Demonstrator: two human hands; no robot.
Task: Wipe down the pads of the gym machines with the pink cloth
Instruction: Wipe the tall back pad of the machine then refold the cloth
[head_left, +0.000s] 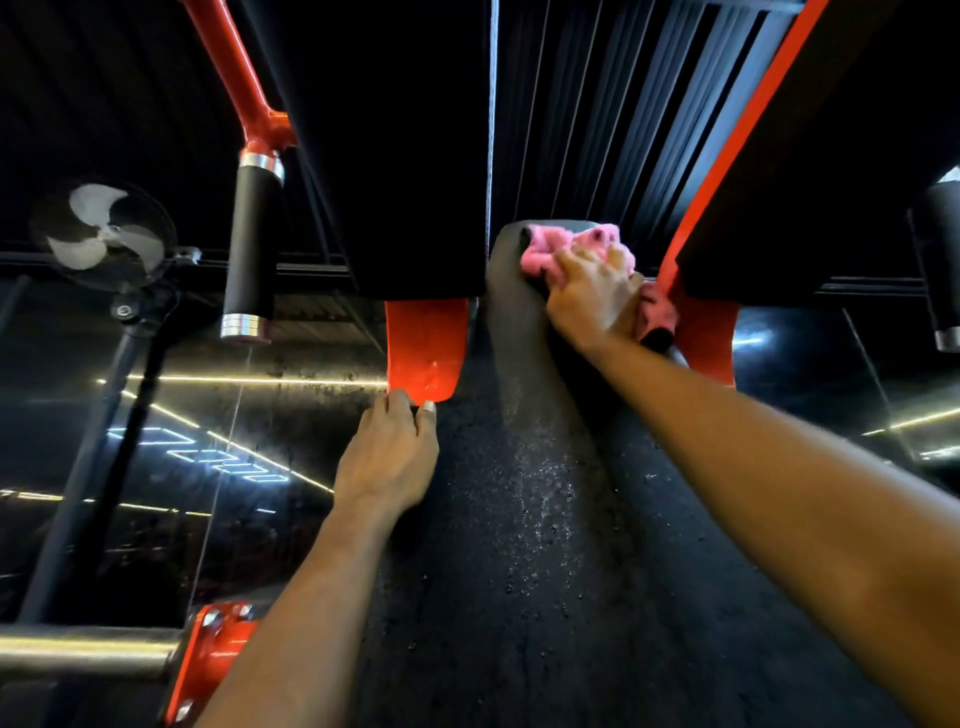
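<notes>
Obstructions: one red plate (426, 348) sits just left of the pad (519, 519), another red plate (706, 343) just right; a black grip (252, 244) and a fan (104, 234) stand farther left.
Pink cloth (587, 241): bunched on the pad's far end.
Right hand (592, 296): clutches the cloth, close against the right plate.
Left hand (387, 462): grips the pad's left edge.
Room: the pad's near length lies open.

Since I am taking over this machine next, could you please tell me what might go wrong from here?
1. A tail of the pink cloth trails from the right grip against the red frame; it might snag there.
2. The left grip pinches the lower edge of the red plate; if that part moves, it could get nipped.
3. The cloth is bunched, so parts of the pad may be missed.
</notes>
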